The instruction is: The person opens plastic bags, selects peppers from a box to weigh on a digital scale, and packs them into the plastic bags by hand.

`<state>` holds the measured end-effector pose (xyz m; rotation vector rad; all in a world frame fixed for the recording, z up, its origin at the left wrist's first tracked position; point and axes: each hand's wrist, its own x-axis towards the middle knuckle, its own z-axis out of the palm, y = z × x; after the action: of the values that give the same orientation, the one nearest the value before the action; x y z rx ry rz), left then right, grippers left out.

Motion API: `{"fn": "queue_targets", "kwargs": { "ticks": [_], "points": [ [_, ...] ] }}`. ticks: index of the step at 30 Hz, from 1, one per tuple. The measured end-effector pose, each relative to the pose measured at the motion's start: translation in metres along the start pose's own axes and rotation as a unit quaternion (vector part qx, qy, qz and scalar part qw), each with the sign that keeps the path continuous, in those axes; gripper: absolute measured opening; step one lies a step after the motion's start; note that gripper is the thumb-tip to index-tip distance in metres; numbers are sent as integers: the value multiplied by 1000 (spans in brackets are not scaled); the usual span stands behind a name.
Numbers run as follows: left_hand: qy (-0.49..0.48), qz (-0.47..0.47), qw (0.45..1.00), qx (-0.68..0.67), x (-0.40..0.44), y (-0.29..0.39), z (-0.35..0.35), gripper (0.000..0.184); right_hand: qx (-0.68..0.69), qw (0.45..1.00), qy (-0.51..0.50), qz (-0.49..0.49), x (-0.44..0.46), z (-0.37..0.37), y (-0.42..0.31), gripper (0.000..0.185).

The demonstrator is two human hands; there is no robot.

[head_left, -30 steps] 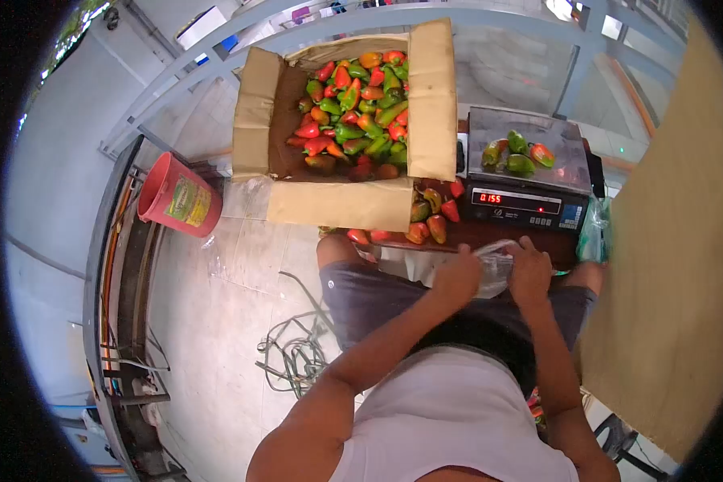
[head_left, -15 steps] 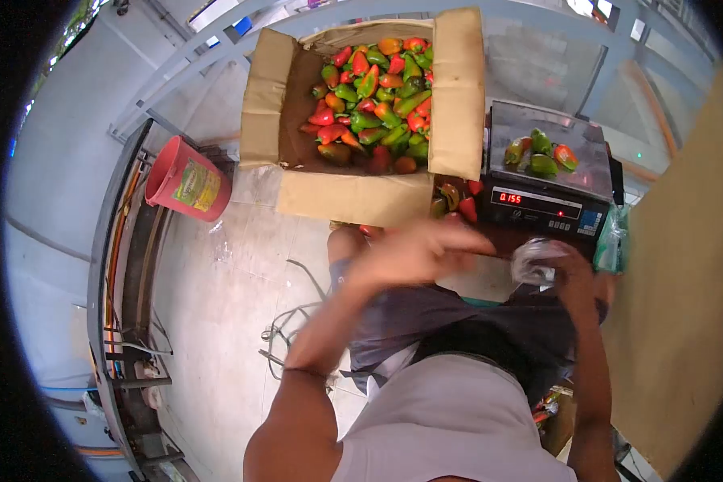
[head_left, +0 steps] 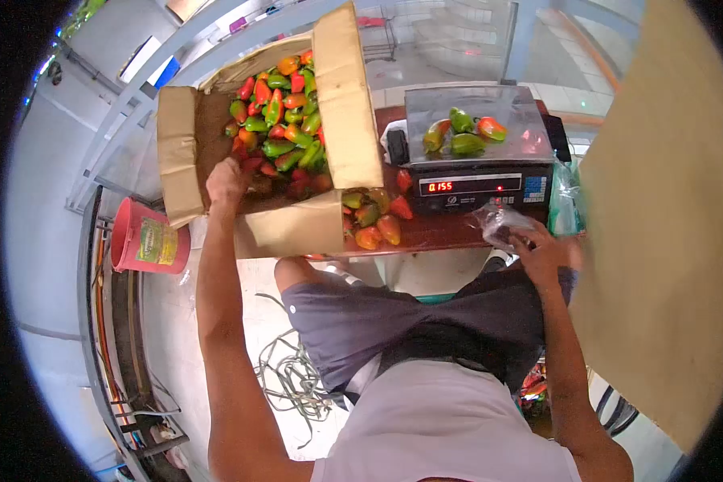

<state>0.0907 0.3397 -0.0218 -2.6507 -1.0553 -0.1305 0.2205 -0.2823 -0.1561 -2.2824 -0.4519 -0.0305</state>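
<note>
My left hand (head_left: 226, 183) reaches over the near left edge of the cardboard box (head_left: 349, 104), next to the red and green peppers (head_left: 277, 112) inside; its fingertips are partly hidden, so what it holds cannot be made out. My right hand (head_left: 545, 255) is closed on a clear plastic bag (head_left: 500, 226) in front of the black scale (head_left: 478, 189). Several peppers (head_left: 467, 145) lie on the scale's tray, and its red display reads 0.155. More peppers (head_left: 389, 230) rest on the brown table (head_left: 450, 231) between box and scale.
A red bucket (head_left: 149, 237) stands on the floor at the left. Green strapping (head_left: 293, 377) lies tangled on the floor. A green plastic bag (head_left: 566, 197) hangs right of the scale. A large tan board (head_left: 659, 225) rises at the right.
My left hand has left the plastic bag and moved up and left to the box. My right hand still has the bag. The view has shifted, so the box appears farther left.
</note>
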Motion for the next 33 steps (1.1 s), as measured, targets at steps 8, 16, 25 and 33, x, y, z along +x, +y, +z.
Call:
{"fn": "queue_targets", "kwargs": {
  "ticks": [8,16,25,33],
  "points": [
    [165,66,846,-502,-76,63,-161,32,86,996,-10,-4,13,11,16,31],
    [31,265,680,-683,-98,215,-192,32,149,988,-47,-2,20,23,23,30],
    [-12,304,823,-479,-76,350,-147,38,137,990,-26,-9,17,19,32,27],
    [152,77,833,-526,-61,167,-164,28,134,990,-41,34,20,3,9,29]
  ]
}}
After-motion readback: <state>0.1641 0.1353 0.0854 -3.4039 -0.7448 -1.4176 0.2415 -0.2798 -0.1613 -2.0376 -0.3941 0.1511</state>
